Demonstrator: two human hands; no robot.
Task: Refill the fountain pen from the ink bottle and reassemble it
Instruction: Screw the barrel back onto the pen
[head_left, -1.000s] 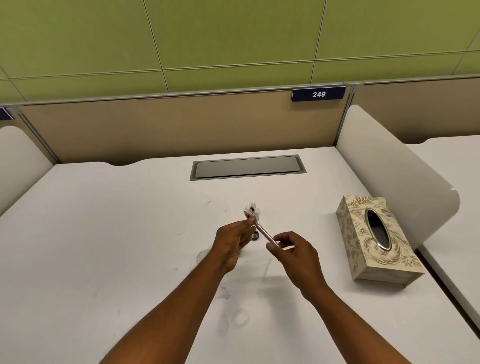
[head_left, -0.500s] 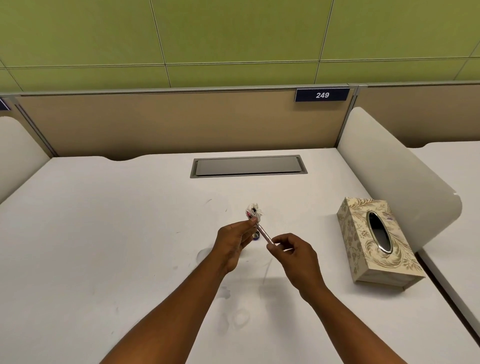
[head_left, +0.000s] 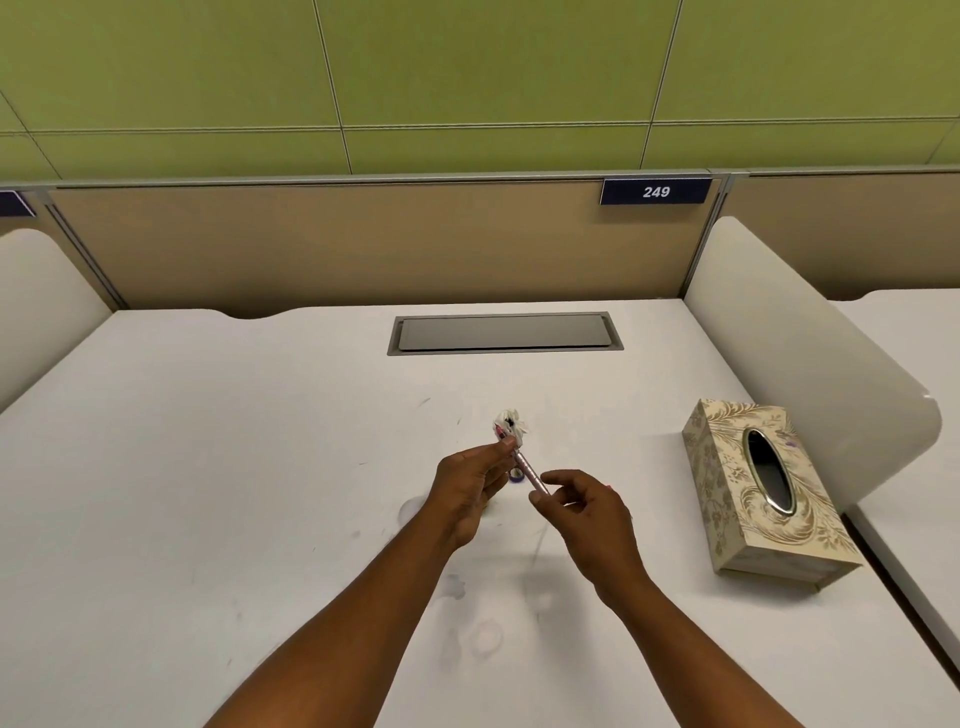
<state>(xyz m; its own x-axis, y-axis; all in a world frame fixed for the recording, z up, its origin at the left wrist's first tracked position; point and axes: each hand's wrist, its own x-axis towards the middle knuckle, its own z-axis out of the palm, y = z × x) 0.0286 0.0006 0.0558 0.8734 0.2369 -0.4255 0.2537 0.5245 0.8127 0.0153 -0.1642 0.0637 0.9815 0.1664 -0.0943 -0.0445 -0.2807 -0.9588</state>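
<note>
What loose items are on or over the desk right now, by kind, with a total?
Pen parts, pinkish barrel held between left hand and right hand: 1
Crumpled white tissue at the pen's far end: 1
Small dark round item, probably the ink bottle, mostly hidden behind the hands: 1
Patterned tissue box: 1
Total: 4

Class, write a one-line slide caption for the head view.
Two hands, left hand and right hand, hold a pen over a white desk, tissue box alongside.

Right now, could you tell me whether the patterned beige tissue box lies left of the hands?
No, the patterned beige tissue box lies right of both hands, beside the white divider.
</note>
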